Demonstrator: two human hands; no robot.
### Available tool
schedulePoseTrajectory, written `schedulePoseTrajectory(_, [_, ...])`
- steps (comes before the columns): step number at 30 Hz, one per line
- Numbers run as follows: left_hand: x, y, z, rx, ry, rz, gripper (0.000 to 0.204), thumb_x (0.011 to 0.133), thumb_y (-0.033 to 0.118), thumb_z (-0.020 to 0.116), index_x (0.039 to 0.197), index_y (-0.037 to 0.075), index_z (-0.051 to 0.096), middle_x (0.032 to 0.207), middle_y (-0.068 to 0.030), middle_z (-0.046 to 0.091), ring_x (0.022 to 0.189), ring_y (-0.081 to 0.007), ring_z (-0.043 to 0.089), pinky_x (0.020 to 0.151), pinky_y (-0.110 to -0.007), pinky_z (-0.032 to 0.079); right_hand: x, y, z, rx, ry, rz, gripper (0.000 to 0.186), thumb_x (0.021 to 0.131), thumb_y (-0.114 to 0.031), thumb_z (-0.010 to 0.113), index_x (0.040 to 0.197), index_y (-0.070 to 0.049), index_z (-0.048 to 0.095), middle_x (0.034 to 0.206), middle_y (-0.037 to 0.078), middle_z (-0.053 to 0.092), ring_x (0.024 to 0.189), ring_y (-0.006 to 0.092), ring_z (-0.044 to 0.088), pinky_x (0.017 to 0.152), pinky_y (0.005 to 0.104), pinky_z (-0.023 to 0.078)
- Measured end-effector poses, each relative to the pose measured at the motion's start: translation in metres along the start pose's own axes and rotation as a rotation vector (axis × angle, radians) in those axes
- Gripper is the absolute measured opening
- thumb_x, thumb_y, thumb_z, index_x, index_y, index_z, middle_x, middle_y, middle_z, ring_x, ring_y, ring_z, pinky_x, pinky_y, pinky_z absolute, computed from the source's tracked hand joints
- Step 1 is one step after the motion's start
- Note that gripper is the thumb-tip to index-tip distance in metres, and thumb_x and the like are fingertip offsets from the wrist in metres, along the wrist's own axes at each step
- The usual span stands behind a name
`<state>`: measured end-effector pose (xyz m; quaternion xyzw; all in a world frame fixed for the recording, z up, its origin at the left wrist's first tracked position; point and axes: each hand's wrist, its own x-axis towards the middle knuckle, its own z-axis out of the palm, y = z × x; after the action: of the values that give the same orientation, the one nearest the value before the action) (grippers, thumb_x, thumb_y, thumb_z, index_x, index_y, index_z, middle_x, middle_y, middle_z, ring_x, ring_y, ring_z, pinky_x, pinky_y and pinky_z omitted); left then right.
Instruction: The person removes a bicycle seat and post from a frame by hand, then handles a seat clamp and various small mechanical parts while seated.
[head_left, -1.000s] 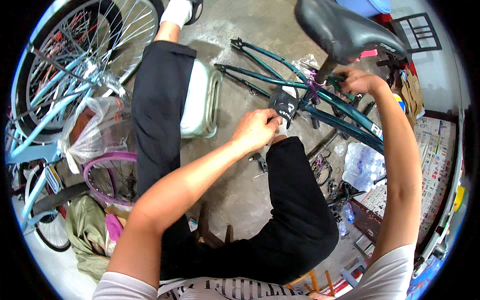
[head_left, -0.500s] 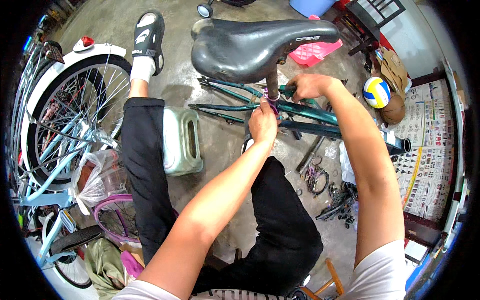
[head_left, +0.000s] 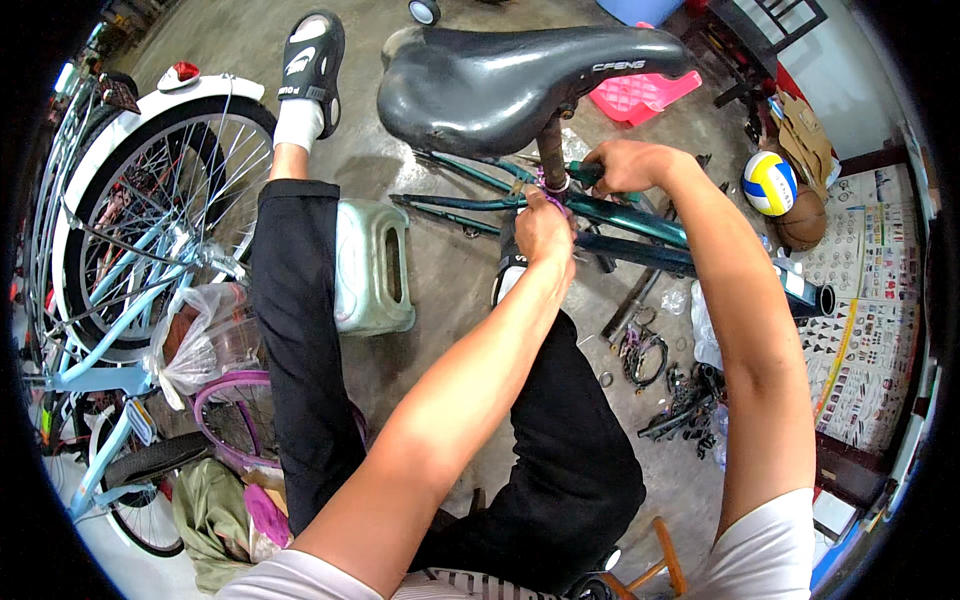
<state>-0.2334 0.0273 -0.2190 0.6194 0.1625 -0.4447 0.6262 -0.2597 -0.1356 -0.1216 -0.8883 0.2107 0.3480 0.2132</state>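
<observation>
A black bicycle saddle (head_left: 520, 95) sits on a worn seat post (head_left: 551, 158), which stands in a dark green bicycle frame (head_left: 640, 222). Around the foot of the post is a purple seat clamp (head_left: 556, 201). My left hand (head_left: 546, 235) is closed with its fingertips at this clamp. Just right of the post, my right hand (head_left: 632, 165) grips a tool with a dark green handle (head_left: 587, 172). The tool's working end is hidden near the post, so I cannot tell its kind.
A pale green plastic stool (head_left: 350, 300) stands beside my left leg. Light blue and white bicycles (head_left: 110, 375) crowd the left side. Loose bicycle parts (head_left: 690, 395) lie on the floor at right, near a volleyball (head_left: 769, 184), a brown ball (head_left: 802, 220) and a pink plastic piece (head_left: 640, 97).
The view has shifted slightly, so most things appear a little further right. Both hands stay at the post, the left at the clamp and the right on the green handle.
</observation>
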Motion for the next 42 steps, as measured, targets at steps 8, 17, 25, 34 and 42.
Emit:
schedulePoseTrajectory(8, [0.015,0.036,-0.035,-0.348,-0.496,-0.47,0.048,0.105,0.045,0.034,0.09,0.008,0.059,0.067,0.0027,0.047,0.053,-0.0101,0.04,0.047,-0.024,0.029,0.005,0.003,0.0,-0.012,0.019,-0.029,0.051,0.077,-0.021,0.076,0.123,0.0,0.067,0.094,0.015,0.075,0.086,0.0271,0.071,0.08,0.039,0.054])
schedulePoseTrajectory(17, [-0.011,0.023,-0.057,1.102,0.079,1.118,0.056,0.086,0.049,0.074,0.101,-0.003,0.061,0.085,-0.0204,0.068,0.074,-0.0451,0.068,0.063,-0.053,0.055,0.006,0.01,0.007,0.054,0.046,-0.024,0.048,0.074,-0.02,0.074,0.118,0.0,0.069,0.098,0.018,0.075,0.092,0.0282,0.072,0.082,0.0399,0.054])
schedulePoseTrajectory(25, [0.02,0.033,-0.055,1.11,0.089,1.482,0.046,0.081,0.045,0.077,0.069,0.004,0.062,0.066,-0.0134,0.064,0.06,-0.0351,0.068,0.053,-0.046,0.055,0.009,0.009,0.004,0.048,0.019,-0.021,0.046,0.077,-0.02,0.076,0.119,-0.002,0.07,0.096,0.016,0.076,0.088,0.0255,0.071,0.082,0.0385,0.053])
schedulePoseTrajectory(34, [0.044,0.0,-0.052,-0.406,-0.487,-0.106,0.057,0.102,0.054,0.05,0.103,-0.001,0.065,0.087,-0.0099,0.069,0.067,-0.0132,0.06,0.055,-0.023,0.043,0.009,0.01,0.007,0.034,0.082,-0.007,0.047,0.078,-0.022,0.078,0.119,0.0,0.071,0.097,0.019,0.075,0.092,0.0291,0.071,0.083,0.0391,0.053])
schedulePoseTrajectory(42, [0.006,0.004,-0.075,0.697,0.092,0.654,0.051,0.085,0.053,0.076,0.097,0.004,0.067,0.082,-0.0094,0.064,0.074,-0.0264,0.065,0.063,-0.043,0.051,0.004,0.012,0.012,0.07,0.153,-0.021,0.052,0.078,-0.033,0.081,0.116,0.0,0.072,0.098,0.023,0.074,0.091,0.0314,0.07,0.085,0.0397,0.053])
